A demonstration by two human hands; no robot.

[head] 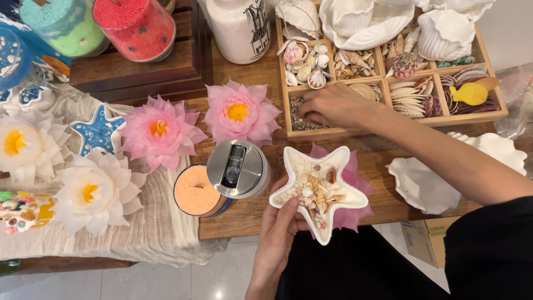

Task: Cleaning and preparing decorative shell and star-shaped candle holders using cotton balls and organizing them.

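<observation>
Holding one white star-shaped ceramic dish [318, 189] of small shells, the left hand [282, 228] is gripping its edge; the right hand [333, 105], fingers curled, is picking in a wooden compartment tray [388, 125] beside two pink lotus flowers [160, 131].

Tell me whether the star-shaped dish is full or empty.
Partly full: the star-shaped dish, held by the left hand, has small shells covering its middle.

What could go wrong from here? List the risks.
1. The left hand alone holds the star-shaped dish of shells at the table edge; a tilt could spill them to the floor.
2. The right hand reaches into the wooden tray; the forearm could knock the metal-lidded jar or the white shell plate.
</observation>
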